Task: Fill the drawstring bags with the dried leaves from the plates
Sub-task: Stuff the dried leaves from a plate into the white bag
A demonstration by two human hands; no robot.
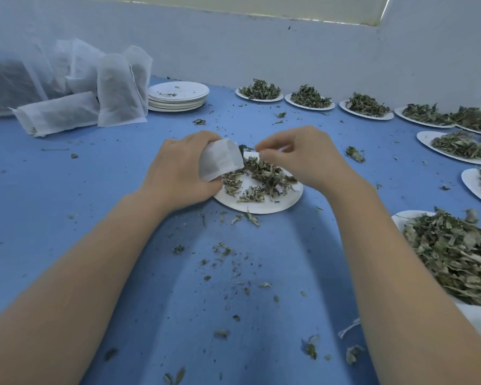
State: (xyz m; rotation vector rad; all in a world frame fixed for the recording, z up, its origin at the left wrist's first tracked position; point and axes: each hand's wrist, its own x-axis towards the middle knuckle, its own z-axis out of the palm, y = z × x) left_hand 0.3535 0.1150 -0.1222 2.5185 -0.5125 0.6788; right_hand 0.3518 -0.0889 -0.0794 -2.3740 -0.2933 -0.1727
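A blue table [67, 190] fills nearly the whole view, its surface littered with crumbs and stray bits of leaf, and a pale wall runs behind it. At the far left a cluster of filled bags [117, 90] stands and leans together, dark contents showing through the white mesh, with one more lying flat in front. Along the right edge and far side sit loaded plates [365, 107], each heaped with dried leaves; the biggest heap [456, 254] lies nearest on the right. Just right of the filled bags is a stack of empty plates [178, 95] with a few crumbs on top. In the centre is the working plate [261, 202], a white paper disc carrying a thin, scattered layer of dried leaves [264, 173]. Over its left rim the left hand [178, 170] grips the drawstring bag [220, 159], fingers curled round its crumpled body. The bag's long axis runs from lower left to upper right, and its open mouth faces right and slightly away, toward the other hand, hanging just above the leaves. The right hand [297, 159] hovers over the plate's far right side, fingers drawn together in a pinch beside the bag's mouth; what it pinches is too small to tell. A short piece of white string [349, 329] lies near the right forearm.
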